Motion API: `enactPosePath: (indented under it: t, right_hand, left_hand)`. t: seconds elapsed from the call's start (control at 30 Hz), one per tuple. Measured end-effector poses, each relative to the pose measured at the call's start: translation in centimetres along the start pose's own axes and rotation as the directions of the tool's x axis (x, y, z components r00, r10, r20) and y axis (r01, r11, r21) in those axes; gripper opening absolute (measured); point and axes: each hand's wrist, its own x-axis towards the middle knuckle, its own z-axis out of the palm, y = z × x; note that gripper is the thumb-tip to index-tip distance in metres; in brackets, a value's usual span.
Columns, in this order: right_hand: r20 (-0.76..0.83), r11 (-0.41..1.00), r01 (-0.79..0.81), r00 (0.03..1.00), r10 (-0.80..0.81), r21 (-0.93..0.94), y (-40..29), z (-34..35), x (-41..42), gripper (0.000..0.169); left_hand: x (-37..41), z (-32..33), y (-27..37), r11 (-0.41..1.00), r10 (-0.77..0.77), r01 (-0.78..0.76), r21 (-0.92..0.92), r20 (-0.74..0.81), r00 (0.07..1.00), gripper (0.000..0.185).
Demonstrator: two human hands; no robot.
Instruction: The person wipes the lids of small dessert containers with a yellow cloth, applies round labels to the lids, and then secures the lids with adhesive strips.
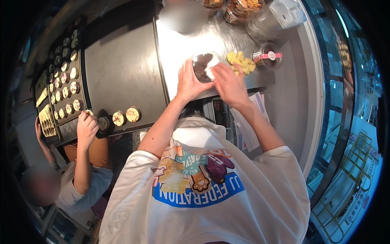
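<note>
On the steel counter in front of me is a round clear tub with dark brown pieces inside. My left hand curls around the tub's left and near sides, thumb along the near edge. A bunched white cloth or tissue is held in my right hand against the tub's right rim. The fingers blur slightly there and hide part of the rim. Just beyond the right hand lies a crumpled yellow cloth. Farther right, another clear round tub carries a pink band and a white label.
A dark baking tray adjoins the counter, with round topped pastries near its front edge. Beyond it, a co-worker's hand holds a pastry by a filled tray. Filled tubs and stacked clear containers stand behind; papers lie below the counter.
</note>
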Motion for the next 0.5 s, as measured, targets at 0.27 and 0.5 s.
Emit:
enactPosePath:
  t: [0.27,0.5]
  right_hand:
    - [-0.045,0.988,0.062,0.997,-0.056,0.145,-2.5,2.0,2.7,0.034]
    - [-0.152,0.998,-0.051,0.987,0.055,0.034,-0.8,2.0,3.2,0.032]
  left_hand:
    - [0.2,1.0,-2.2,0.997,0.006,-0.011,-0.079,-0.072,0.997,0.092]
    - [0.2,0.2,-0.3,0.999,0.008,-0.009,-0.053,-0.016,1.000,0.087]
